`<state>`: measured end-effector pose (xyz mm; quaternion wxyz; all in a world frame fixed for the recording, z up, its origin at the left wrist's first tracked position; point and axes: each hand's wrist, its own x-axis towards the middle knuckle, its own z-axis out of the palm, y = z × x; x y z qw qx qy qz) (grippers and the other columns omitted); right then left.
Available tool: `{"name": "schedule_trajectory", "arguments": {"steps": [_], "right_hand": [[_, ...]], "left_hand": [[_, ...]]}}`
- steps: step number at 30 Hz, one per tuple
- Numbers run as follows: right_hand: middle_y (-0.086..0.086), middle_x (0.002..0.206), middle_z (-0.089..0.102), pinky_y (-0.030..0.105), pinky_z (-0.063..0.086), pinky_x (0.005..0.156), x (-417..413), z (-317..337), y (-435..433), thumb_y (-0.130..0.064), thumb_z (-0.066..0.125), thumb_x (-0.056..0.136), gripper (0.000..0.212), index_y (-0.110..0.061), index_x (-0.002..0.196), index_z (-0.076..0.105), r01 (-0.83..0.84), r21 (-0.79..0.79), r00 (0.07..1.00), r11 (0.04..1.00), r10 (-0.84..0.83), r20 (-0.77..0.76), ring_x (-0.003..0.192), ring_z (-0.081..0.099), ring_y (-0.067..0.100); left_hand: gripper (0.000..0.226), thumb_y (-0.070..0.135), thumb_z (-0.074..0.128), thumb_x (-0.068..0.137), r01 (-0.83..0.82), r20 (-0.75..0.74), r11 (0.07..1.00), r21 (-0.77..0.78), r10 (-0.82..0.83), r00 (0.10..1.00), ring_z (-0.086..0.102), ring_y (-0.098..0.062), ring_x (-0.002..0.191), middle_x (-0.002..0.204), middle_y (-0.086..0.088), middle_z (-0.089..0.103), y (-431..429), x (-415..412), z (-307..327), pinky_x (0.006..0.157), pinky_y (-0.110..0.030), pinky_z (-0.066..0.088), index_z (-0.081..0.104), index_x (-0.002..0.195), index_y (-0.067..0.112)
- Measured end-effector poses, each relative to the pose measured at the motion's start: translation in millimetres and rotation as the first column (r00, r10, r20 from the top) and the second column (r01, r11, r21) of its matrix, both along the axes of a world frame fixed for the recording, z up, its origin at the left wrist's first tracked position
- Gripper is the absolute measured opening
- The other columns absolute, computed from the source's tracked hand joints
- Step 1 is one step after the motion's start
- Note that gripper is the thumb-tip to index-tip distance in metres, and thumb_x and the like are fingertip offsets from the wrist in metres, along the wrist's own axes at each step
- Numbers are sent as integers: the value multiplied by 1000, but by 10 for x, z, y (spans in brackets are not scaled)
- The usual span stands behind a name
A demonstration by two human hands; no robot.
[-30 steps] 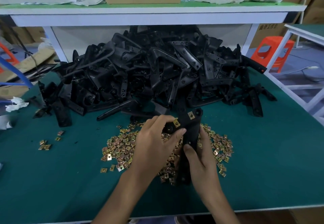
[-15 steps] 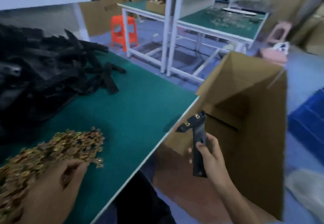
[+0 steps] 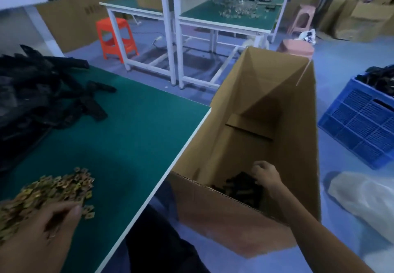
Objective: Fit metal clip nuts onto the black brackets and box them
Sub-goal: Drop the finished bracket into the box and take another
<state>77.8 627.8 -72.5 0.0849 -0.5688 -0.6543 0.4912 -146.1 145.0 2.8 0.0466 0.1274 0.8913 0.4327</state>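
Head view: right hand (image 3: 266,174) reaches down inside tall brown cardboard box (image 3: 234,215), fingers curled just over the black plastic brackets (image 3: 241,185) heaped beneath it; cannot tell if it grips one. Small brass-coloured square metal clip nuts (image 3: 53,189) lie heaped under the left hand (image 3: 49,230) on green tabletop (image 3: 132,136); fingers bent into them, pinch unclear.

A desk (image 3: 128,134) fills the left side. On it, a pile of brackets (image 3: 32,93) lies at the far left, with a heap of clip nuts (image 3: 49,189) nearer, in front of the pile. The left hand (image 3: 42,230) rests on that heap. A box (image 3: 294,144) stands against the desk's right edge. In its bottom lie more brackets (image 3: 241,187), with the right hand (image 3: 266,174) down on them. A crate (image 3: 358,131) sits on the floor right of the box. A stool (image 3: 116,35) and further desks (image 3: 226,16) stand behind.
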Motion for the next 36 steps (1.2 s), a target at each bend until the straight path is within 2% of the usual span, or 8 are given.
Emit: {"name": "schedule_trajectory", "arguments": {"steps": [4, 8, 12, 19, 22, 26, 33, 36], "right_hand": [[-2, 105, 71, 43, 61, 85, -384, 403, -315, -26, 54, 103, 17, -40, 103, 63, -161, 207, 957, 965, 204, -207, 94, 68, 16], [-23, 92, 71, 21, 50, 72, -1051, 1004, -848, -22, 57, 102, 24, -44, 102, 65, -279, 494, 817, 824, 474, -328, 85, 66, -2], [-15, 81, 72, 31, 51, 66, -1815, 1485, -1676, -18, 58, 99, 25, -41, 100, 66, -465, 564, 573, 682, 718, -396, 66, 64, 18], [-3, 104, 71, 29, 49, 82, -3267, 1736, -3116, -24, 56, 101, 15, -29, 110, 67, -804, 553, 196, 216, 976, -97, 96, 66, 16], [-4, 106, 69, 31, 50, 82, -3751, 1723, -3694, -35, 54, 102, 22, -21, 114, 66, -859, 501, 104, 104, 994, -28, 101, 64, 17], [5, 75, 57, 35, 49, 67, -4175, 1667, -4429, -58, 63, 92, 46, -15, 78, 51, -918, 339, 174, 204, 978, -119, 77, 66, 26], [6, 82, 58, 48, 54, 75, -4435, 1598, -4755, -33, 64, 96, 30, -12, 78, 53, -837, 243, 415, 490, 859, -301, 82, 61, 27], [5, 93, 55, 46, 48, 74, -4247, 1775, -4634, -26, 58, 95, 16, -12, 100, 53, -807, 203, 397, 554, 765, -507, 80, 58, 22]], "left_hand": [[47, 88, 48, 79, -128, -57, 986, -109, 123, 991, 63, 9, 78, 96, 39, 65, -186, 177, 170, 66, -14, 49, 65, 105, 53], [6, 48, 67, 85, -194, -100, 978, -72, 186, 977, 59, 19, 82, 93, 45, 61, -307, 427, 420, 63, -6, 46, 66, 89, 53], [14, 39, 68, 92, -285, -19, 956, -66, 285, 958, 53, 26, 86, 89, 55, 54, -587, 505, 562, 63, -6, 43, 66, 81, 47], [15, 30, 71, 91, -399, -65, 915, -58, 395, 916, 63, 8, 89, 86, 30, 69, -931, 745, 537, 73, -12, 46, 69, 83, 42], [17, 30, 72, 90, -381, -117, 923, -57, 373, 920, 62, 14, 94, 96, 39, 65, -967, 825, 549, 75, -4, 45, 66, 82, 45], [16, 30, 75, 89, -382, -118, 924, -35, 375, 919, 64, 11, 88, 89, 35, 67, -954, 802, 524, 73, -13, 51, 69, 83, 43], [3, 42, 71, 90, -379, -161, 925, 25, 378, 912, 66, 9, 90, 94, 32, 68, -1042, 771, 499, 77, -13, 50, 70, 88, 44], [8, 40, 72, 90, -365, -159, 931, 5, 361, 919, 65, 12, 90, 96, 36, 67, -1134, 771, 500, 78, -8, 47, 69, 86, 46]]}}
